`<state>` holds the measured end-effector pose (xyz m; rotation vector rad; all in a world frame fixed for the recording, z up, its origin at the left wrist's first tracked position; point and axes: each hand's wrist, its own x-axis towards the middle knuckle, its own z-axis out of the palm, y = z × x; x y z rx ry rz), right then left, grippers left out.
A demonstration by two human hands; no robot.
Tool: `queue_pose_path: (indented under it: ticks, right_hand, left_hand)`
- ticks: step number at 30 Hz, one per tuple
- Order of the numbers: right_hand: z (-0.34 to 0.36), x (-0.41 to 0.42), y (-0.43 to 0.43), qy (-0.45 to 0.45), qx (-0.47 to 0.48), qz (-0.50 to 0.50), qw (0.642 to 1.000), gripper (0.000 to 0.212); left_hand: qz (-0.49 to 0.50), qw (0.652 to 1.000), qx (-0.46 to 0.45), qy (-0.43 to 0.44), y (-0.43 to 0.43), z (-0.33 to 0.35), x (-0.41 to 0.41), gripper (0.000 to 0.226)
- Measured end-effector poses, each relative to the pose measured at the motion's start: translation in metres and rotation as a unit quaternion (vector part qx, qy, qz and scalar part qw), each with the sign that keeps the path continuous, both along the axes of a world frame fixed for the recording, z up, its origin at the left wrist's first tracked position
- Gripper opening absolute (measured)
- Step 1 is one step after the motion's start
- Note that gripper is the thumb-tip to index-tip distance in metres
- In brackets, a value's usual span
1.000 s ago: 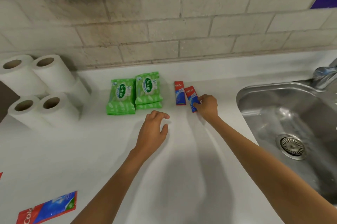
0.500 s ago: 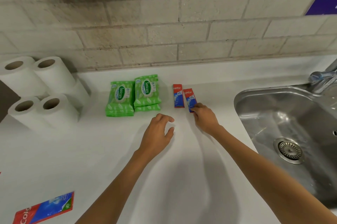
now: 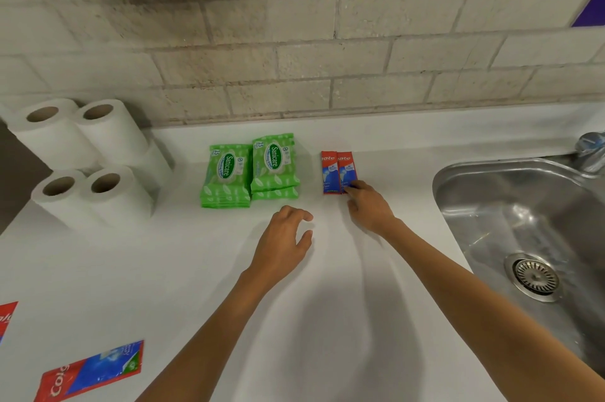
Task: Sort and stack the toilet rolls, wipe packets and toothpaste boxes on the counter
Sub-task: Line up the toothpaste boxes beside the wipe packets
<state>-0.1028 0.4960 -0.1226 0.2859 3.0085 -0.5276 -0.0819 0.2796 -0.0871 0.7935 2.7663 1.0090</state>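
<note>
Two small red-and-blue toothpaste boxes lie side by side on the white counter (image 3: pixel 327 319), the left box (image 3: pixel 329 172) and the right box (image 3: pixel 347 170). My right hand (image 3: pixel 368 208) touches the near end of the right box with its fingertips. My left hand (image 3: pixel 283 239) hovers over the counter, fingers loosely spread, holding nothing. Two stacks of green wipe packets sit left of the boxes, the left stack (image 3: pixel 226 177) and the right stack (image 3: pixel 275 165). Several white toilet rolls (image 3: pixel 88 162) stand stacked at the far left.
A steel sink (image 3: pixel 523 238) with a drain lies at the right, a tap (image 3: pixel 592 152) behind it. A larger toothpaste box (image 3: pixel 90 370) lies at the near left, another (image 3: pixel 6 318) at the left edge. A brick wall backs the counter.
My right hand slid the tilted right toothpaste box straight, so it now lies flush beside the left one. My left hand stayed about where it was.
</note>
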Motion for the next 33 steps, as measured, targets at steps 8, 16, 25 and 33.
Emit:
queue_pose_path:
  ticks: [8, 16, 25, 33]
  right_hand:
    - [0.010, 0.014, -0.039, 0.099, -0.061, -0.012, 0.993, 0.039]
    - [0.026, 0.031, -0.127, 0.127, -0.103, 0.079, 0.983, 0.028]
    - [0.035, 0.043, -0.246, 0.103, -0.168, 0.155, 0.968, 0.022]
    - [0.028, 0.060, -0.321, 0.061, -0.208, 0.176, 0.960, 0.020]
  left_hand:
    - [0.027, 1.000, -0.011, -0.008, -0.035, 0.002, 0.006, 0.031]
    - [0.079, 0.995, -0.058, -0.031, -0.122, 0.007, 0.020, 0.034]
    - [0.134, 0.976, -0.140, -0.103, -0.242, 0.005, 0.049, 0.045]
    - [0.108, 0.960, -0.236, -0.108, -0.306, -0.010, 0.071, 0.057]
